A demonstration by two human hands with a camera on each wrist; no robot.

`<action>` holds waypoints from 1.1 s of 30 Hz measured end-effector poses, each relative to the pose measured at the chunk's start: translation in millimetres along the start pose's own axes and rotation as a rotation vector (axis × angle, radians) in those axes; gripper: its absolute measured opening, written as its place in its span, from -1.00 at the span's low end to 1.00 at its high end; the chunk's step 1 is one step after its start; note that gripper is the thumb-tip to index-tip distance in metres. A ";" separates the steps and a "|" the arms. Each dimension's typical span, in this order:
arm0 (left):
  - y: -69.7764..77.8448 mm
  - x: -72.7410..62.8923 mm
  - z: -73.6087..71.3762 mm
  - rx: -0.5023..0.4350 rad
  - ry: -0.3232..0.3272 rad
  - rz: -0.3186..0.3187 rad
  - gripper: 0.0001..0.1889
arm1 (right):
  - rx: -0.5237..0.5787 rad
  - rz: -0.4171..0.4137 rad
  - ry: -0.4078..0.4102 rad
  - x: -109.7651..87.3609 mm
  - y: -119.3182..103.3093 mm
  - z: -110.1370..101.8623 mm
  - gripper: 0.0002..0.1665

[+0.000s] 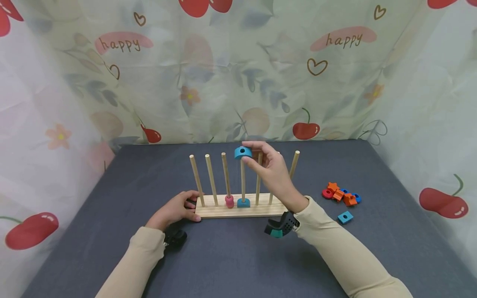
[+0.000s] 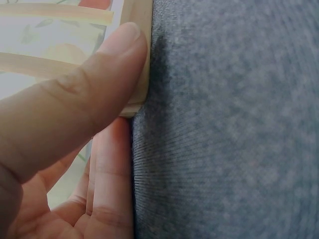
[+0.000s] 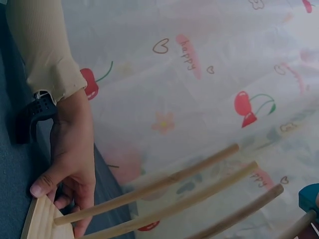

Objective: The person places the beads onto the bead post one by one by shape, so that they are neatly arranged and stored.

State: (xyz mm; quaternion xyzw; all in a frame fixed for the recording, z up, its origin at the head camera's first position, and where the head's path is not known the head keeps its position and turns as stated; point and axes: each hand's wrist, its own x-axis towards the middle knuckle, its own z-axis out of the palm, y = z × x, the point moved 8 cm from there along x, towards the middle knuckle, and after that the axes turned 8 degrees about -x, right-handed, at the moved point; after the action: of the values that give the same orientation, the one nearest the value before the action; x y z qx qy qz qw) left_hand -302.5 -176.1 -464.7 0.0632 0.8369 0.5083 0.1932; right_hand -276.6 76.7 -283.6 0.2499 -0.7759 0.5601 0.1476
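Note:
A blue half-round block (image 1: 243,153) with a hole is pinched between the thumb and fingers of my right hand (image 1: 273,167). It sits right at the top of a peg (image 1: 243,178); whether the peg has entered it I cannot tell. Another blue block (image 1: 244,203) rests at that peg's foot. Around the neighbouring peg, to the left, is a pink rounded piece (image 1: 229,201). My left hand (image 1: 179,209) grips the left end of the wooden peg base (image 1: 216,212), its thumb (image 2: 107,74) along the edge in the left wrist view. The right wrist view shows the blue block only partly.
Right of the base lies a small pile of orange pieces (image 1: 338,195), with a red ring (image 1: 327,193) and blue pieces among them. Closer to me is a single blue block (image 1: 345,217). Several upright pegs stand along the base. A printed curtain (image 1: 223,82) encloses the dark table (image 1: 231,256).

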 end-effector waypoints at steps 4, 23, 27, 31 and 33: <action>0.4 -0.5 -0.5 0.003 0.002 0.000 -0.22 | 0.023 0.006 0.001 -0.4 1.7 2.3 -0.59; 1.2 -1.3 -1.6 0.002 0.010 0.010 -0.23 | 0.127 0.098 -0.001 -11.7 26.5 15.3 -0.57; 0.5 -1.0 -0.4 -0.002 0.009 0.014 -0.23 | 0.087 0.133 -0.005 -18.6 37.0 18.4 -0.59; -0.2 -0.3 0.5 -0.004 0.005 0.020 -0.23 | 0.052 0.163 -0.003 -26.0 48.0 20.9 -0.60; -0.3 -0.1 0.4 -0.005 0.007 0.023 -0.23 | 0.040 0.180 -0.005 -29.7 53.7 22.6 -0.60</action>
State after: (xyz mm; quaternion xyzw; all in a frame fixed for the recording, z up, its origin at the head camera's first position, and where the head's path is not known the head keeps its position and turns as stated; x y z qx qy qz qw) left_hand -302.3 -175.9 -465.2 0.0707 0.8356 0.5126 0.1845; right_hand -280.5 75.3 -348.9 0.1835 -0.7842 0.5859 0.0897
